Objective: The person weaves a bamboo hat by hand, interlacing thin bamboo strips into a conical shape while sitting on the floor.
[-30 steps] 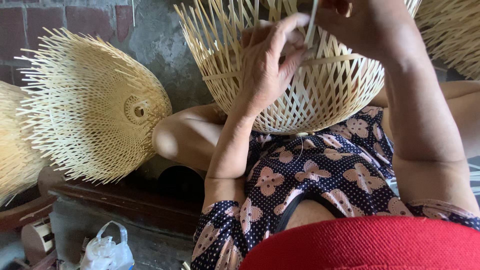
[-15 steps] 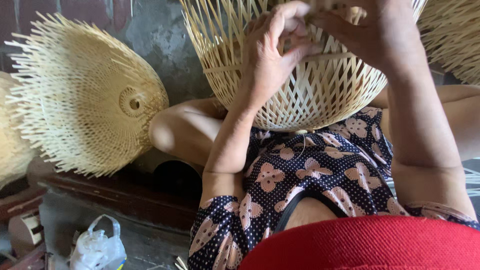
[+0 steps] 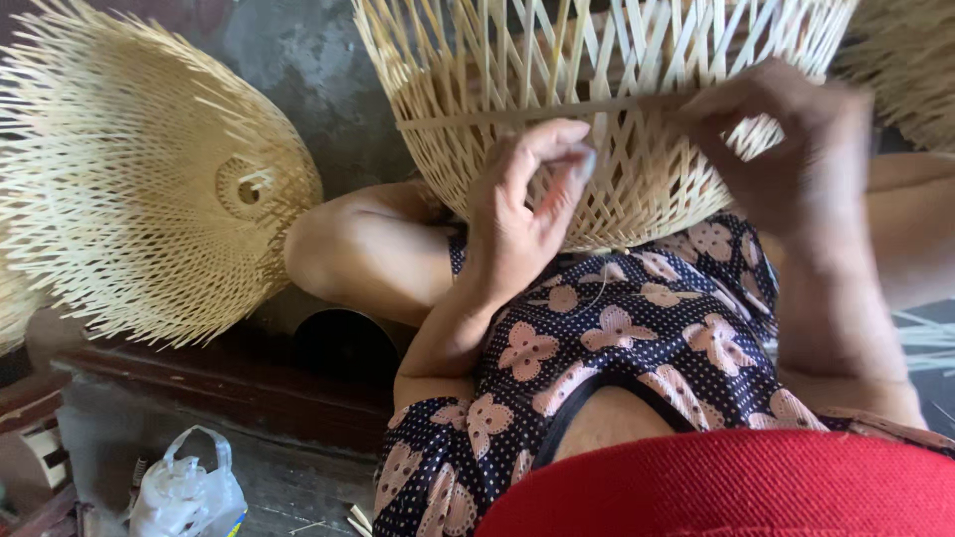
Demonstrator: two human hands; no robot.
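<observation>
A half-woven bamboo basket (image 3: 637, 149) rests on my lap with loose strips sticking up at its rim. My left hand (image 3: 522, 199) presses against the basket's woven side, fingers pinched near a horizontal bamboo strip (image 3: 517, 111) that runs across the weave. My right hand (image 3: 786, 149), blurred, grips the other end of that strip at the basket's right side. I wear a dark dress with pink flowers (image 3: 617, 338).
A finished fan-shaped bamboo weaving (image 3: 149, 189) leans against the wall at left. A white plastic bag (image 3: 189, 492) lies on the floor at bottom left beside a dark wooden ledge (image 3: 219, 373). More bamboo work (image 3: 910, 60) shows at top right.
Both hands have come down from the basket's rim to its side. The horizontal strip now lies across the weave between them. The view has shifted closer.
</observation>
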